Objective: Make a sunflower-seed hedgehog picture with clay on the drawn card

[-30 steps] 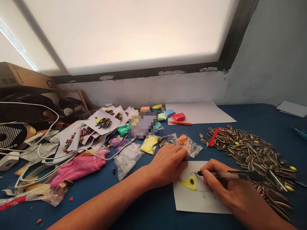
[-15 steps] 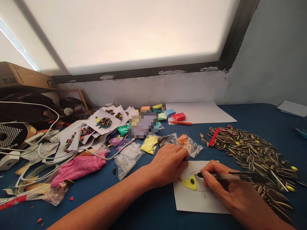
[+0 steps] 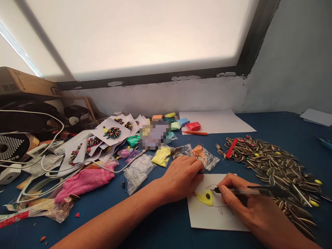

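My right hand (image 3: 249, 204) is closed around a black pen (image 3: 241, 191), its tip touching a white sheet of paper (image 3: 207, 221). On the sheet is a pen-drawn outline with thin legs. Its left part is covered with yellow clay (image 3: 203, 198) bearing one dark round spot. Scalloped pen lines run along the outline's top, beside the pen tip. My left hand (image 3: 183, 178) rests on the upper left edge of the sheet, fingers bent together and pressing it down; the fingertips are partly hidden. Part of the drawing lies behind my right hand.
Striped sunflower seeds (image 3: 272, 166) are heaped at right, with a red strip (image 3: 231, 148) on them. Beyond my left hand lie yellow clay (image 3: 161, 156) and orange clay (image 3: 200, 152) on plastic. Finished seed pictures (image 3: 111, 131), a pink cloth (image 3: 85, 181) and white cables (image 3: 54, 174) crowd the left.
The pen tip has shifted very slightly right and down along the outline, and the scalloped lines behind it look longer. My left hand and the sheet have stayed put.
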The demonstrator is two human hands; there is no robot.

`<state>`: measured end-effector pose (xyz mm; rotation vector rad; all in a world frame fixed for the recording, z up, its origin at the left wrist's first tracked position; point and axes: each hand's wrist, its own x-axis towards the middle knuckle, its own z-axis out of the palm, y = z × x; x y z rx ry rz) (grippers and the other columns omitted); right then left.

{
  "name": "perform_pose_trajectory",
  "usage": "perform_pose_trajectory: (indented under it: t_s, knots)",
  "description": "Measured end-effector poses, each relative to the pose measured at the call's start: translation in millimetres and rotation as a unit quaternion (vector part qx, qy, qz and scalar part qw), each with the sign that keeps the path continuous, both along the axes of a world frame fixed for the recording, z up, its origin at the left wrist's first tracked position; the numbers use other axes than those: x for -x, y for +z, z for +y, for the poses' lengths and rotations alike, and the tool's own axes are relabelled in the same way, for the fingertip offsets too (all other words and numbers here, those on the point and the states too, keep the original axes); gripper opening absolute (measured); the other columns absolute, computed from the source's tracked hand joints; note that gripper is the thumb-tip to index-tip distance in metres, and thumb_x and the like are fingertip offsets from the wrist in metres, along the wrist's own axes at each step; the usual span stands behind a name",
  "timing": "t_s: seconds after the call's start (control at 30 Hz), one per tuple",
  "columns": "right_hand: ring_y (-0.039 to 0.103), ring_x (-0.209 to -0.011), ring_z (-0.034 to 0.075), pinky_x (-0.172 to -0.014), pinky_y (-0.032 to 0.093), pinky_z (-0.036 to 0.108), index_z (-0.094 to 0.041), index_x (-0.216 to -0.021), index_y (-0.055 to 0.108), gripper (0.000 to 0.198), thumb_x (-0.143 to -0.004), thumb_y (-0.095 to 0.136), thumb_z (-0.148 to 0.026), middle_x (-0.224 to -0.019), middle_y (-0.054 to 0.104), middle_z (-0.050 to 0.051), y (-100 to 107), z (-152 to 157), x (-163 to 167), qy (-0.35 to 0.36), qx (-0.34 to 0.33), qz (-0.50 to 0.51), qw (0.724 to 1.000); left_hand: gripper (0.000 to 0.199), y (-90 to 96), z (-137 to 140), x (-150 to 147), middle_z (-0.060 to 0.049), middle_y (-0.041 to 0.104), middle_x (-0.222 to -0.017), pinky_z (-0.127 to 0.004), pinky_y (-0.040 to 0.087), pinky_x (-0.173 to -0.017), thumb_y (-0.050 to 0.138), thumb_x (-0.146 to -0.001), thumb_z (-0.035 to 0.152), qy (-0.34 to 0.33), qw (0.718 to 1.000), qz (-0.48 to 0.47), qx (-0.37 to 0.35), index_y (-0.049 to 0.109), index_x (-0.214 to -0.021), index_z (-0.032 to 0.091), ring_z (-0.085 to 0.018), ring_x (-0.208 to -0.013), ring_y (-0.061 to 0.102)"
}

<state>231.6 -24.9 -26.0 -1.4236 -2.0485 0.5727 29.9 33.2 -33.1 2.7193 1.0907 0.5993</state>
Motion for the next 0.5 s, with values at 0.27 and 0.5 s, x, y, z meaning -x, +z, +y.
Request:
perform_pose_trajectory:
  t_s: [0.27, 0.5]
  knots:
    - [0.045, -0.043, 0.011, -0.037, 0.035, 0.022, -0.025, -0.065, 0.054, 0.033, -0.091, 0.040, -0.041, -0.055, 0.050, -0.005, 15, 1, 3, -0.026, 0.021, -0.018, 0.999, 0.004, 0.6, 0, 0, -0.001, 0.064, -0.088, -0.030, 0.039, -0.073, 0.052, -0.090, 0.017, 0.004, 1.000, 0.013, 0.006, 0.053, -0.088, 0.020, -0.017, -0.081, 0.058]
    - [0.048, -0.045, 0.010, -0.039, 0.037, 0.021, -0.025, -0.065, 0.053, 0.031, -0.090, 0.041, -0.038, -0.055, 0.051, -0.005, 15, 3, 5, -0.021, 0.003, -0.021, 1.000, 0.004, 2.2, 1, -1, -0.001, 0.064, -0.087, -0.030, 0.039, -0.072, 0.052, -0.089, 0.016, 0.004, 1.000, 0.010, 0.004, 0.053, -0.088, 0.020, -0.017, -0.081, 0.057]
